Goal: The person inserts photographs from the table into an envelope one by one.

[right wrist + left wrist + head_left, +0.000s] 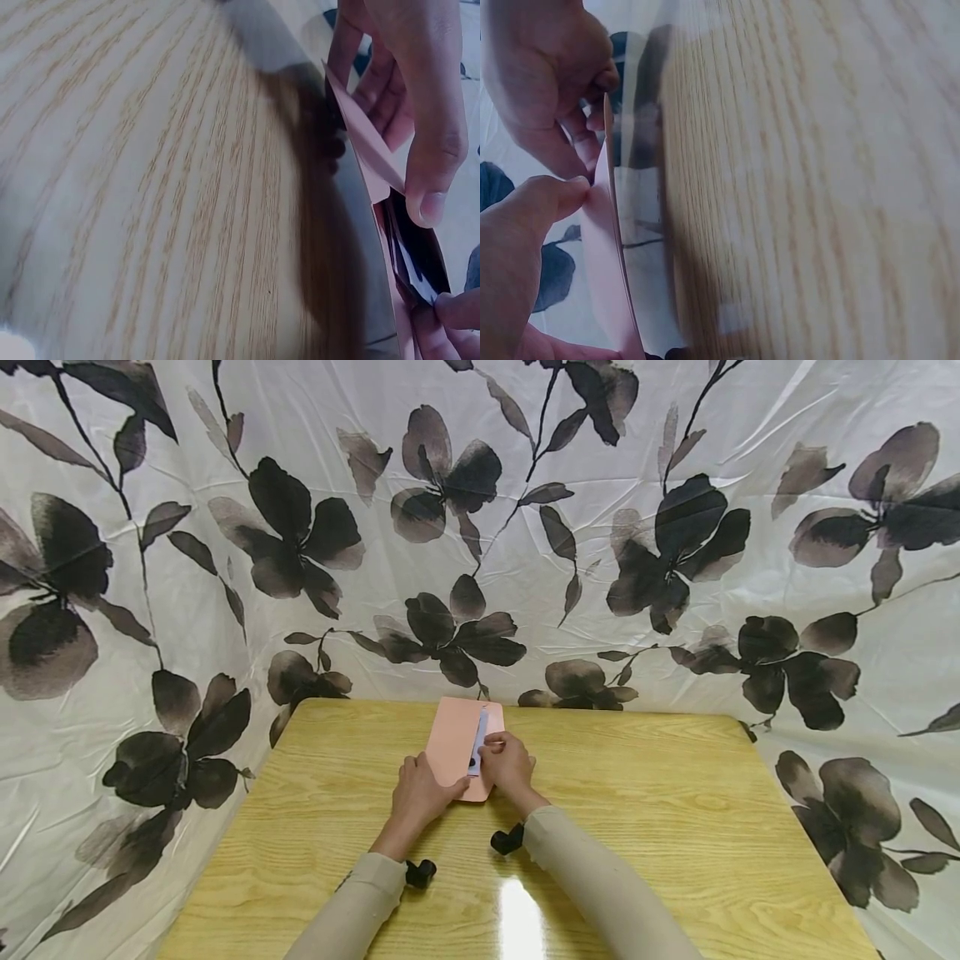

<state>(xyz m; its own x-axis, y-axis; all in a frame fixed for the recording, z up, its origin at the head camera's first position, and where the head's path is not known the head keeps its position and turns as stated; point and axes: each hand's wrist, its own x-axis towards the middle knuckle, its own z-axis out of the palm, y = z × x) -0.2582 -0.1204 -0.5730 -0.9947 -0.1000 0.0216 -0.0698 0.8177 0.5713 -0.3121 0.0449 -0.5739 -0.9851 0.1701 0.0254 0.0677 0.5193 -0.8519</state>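
A long pink case, wallet-like with rounded corners, is held slightly raised near the table's far edge. A narrow pale-blue slip with a dark spot near its bottom shows along its right part. My left hand grips the case's lower left, thumb across its front and fingers partly behind. My right hand pinches at the slip's right edge with thumb and forefinger. In the right wrist view, the case's fold stands apart from a dark inner part. The fingertips of the right hand meet its lower end.
The yellow wood-grain table reaches back to a white cloth printed with dark flowers. Black wrist-worn devices sit under both wrists. A bright reflection lies on the table near the front.
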